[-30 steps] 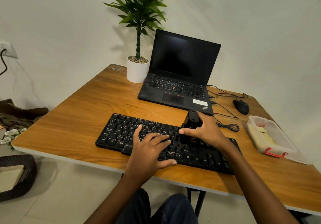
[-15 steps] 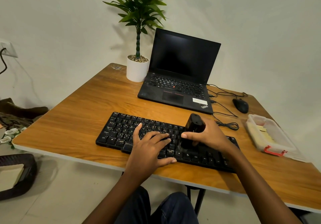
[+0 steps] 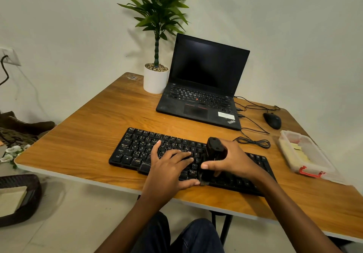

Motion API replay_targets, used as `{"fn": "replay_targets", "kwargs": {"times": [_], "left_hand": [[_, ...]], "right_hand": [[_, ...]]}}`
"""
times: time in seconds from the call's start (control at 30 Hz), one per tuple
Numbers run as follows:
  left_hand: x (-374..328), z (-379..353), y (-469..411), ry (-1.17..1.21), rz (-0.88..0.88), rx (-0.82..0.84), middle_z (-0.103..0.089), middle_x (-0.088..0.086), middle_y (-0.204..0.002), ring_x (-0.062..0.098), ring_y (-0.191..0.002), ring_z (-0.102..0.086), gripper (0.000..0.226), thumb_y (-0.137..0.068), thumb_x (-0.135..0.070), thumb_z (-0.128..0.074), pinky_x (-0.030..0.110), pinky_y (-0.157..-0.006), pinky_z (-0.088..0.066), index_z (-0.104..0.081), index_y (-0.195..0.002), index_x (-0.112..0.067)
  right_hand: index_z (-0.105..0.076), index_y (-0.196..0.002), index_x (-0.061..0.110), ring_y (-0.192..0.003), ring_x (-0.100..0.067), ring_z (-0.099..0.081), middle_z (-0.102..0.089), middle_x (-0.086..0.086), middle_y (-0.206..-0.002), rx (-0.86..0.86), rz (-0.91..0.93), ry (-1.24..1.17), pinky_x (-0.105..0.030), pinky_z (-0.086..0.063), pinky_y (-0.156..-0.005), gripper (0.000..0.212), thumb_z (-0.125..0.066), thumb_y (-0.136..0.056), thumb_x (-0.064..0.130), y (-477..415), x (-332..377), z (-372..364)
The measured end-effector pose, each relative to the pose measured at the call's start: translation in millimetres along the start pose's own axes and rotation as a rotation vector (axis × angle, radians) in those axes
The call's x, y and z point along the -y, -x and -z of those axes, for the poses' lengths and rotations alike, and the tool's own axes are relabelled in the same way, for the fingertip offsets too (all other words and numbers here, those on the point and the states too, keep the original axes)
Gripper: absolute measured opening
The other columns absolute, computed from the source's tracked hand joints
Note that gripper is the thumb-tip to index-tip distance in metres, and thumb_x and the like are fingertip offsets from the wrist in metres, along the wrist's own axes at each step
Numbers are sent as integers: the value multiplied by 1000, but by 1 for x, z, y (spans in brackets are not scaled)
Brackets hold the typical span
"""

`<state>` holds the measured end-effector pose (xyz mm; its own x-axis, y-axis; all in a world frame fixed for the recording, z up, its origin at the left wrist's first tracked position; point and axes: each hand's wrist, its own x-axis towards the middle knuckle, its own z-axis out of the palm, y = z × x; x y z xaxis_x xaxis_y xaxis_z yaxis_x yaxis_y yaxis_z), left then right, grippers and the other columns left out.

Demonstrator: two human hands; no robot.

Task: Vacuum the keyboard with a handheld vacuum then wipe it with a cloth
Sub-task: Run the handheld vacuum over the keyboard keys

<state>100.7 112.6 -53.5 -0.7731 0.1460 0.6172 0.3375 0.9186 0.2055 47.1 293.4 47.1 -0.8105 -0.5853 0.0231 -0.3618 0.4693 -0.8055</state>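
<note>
**Table** (image 3: 88,134): wooden, orange-brown top with a pale edge, set against a plain wall. A person sits at its near side with both forearms reaching over it.

**Laptop** (image 3: 204,87): black, lid open, screen dark, at the far middle of the table. Thin leads run from its right side.

**Potted plant** (image 3: 157,17): green, in a white pot, just beside the laptop's left rear corner.

**Keyboard** (image 3: 141,146): black, lying flat in front of the laptop, near the table's front edge. Its left part is uncovered. The middle and right parts lie partly under the hands.

**Plastic box** (image 3: 306,156): clear, with a red clasp and pale contents, to the right of the keyboard and apart from it.

**Left hand** (image 3: 167,166): laid flat on the middle keys, fingers straight and slightly spread, thumb lying along the front row. It grips nothing.

**Right hand** (image 3: 233,160): wrapped round the handheld vacuum (image 3: 215,150), thumb across its near face, fingers curled behind it.

The handheld vacuum is small and black, held roughly upright over the keyboard, right of centre. Its lower end is down among the front rows, just beside the left thumb tip. Whether the nozzle actually touches the keys I cannot tell, as it is black against black.

**Mouse** (image 3: 272,120): black, at the far right, behind the plastic box.

**Coiled cable** (image 3: 253,141): lying on the table just behind the right hand.
</note>
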Motion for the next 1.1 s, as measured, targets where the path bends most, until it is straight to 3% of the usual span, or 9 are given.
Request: {"fn": "replay_targets", "kwargs": {"times": [0.13,0.2,0.3,0.43,0.5,0.6,0.73,0.87,1.1], "left_hand": [[0,1,0,3,-1,3,-67,-14,-110,9,-103,-61,61,-75,-73,-42,57,-106,-15,-71,-103,-29],[-1,0,0,5,4,9,-67,-14,-110,9,-103,-61,61,-74,-74,-42,57,-107,-15,-71,-103,-29],[0,0,0,0,10,19,-66,-15,-110,8,-103,-61,61,-74,-74,-41,57,-107,-14,-71,-104,-30],[0,0,0,3,3,14,-66,-15,-110,8,-103,-61,61,-75,-74,-41,56,-107,-14,-71,-104,-29],[0,1,0,2,7,9,-66,-15,-110,9,-103,-61,61,-74,-74,-41,56,-107,-14,-71,-103,-29],[0,0,-1,-4,5,11,-67,-15,-110,9,-103,-61,61,-74,-74,-41,56,-107,-14,-71,-103,-29],[0,1,0,2,4,9,-67,-14,-110,9,-102,-61,61,-75,-74,-41,55,-108,-13,-71,-103,-29],[-1,1,0,7,6,2,-67,-15,-108,8,-101,-62,61,-74,-74,-41,54,-108,-13,-72,-102,-29],[-1,1,-1,30,6,-9,-67,-15,-109,7,-101,-61,60,-73,-73,-43,53,-110,-9,-72,-101,-29]], "right_hand": [[-56,-84,21,-68,-6,-60,-62,5,-78,-270,14,182,-16,-48,-56,50,-76,-54,55,-6,-4,3],[-54,-83,20,-63,-3,-61,-61,4,-76,-283,4,113,-13,-48,-52,43,-76,-58,47,-4,-4,-1],[-54,-85,17,-65,-13,-66,-62,0,-78,-168,-12,48,-21,-52,-50,50,-76,-54,48,0,-1,-5],[-55,-86,12,-63,0,-62,-61,3,-76,-330,-21,71,-10,-45,-47,40,-79,-64,35,-5,-3,0],[-54,-85,13,-65,0,-65,-62,1,-76,-244,-23,7,-14,-48,-48,40,-78,-62,34,-2,-2,-3],[-54,-86,16,-69,-18,-69,-65,-3,-80,-125,-33,-20,-26,-54,-50,44,-77,-56,39,3,-2,-2],[-54,-85,16,-70,-13,-67,-65,-4,-83,-245,-33,-15,-22,-53,-50,41,-78,-58,36,-3,-7,7],[-53,-90,12,-61,-16,-68,-66,-8,-83,-22,-89,-75,-23,-53,-49,34,-76,-67,23,-8,-6,15],[-48,-98,30,-90,-19,-63,-61,5,-99,-294,-41,144,-38,-56,-78,47,-79,-64,42,-50,-16,18]]}}
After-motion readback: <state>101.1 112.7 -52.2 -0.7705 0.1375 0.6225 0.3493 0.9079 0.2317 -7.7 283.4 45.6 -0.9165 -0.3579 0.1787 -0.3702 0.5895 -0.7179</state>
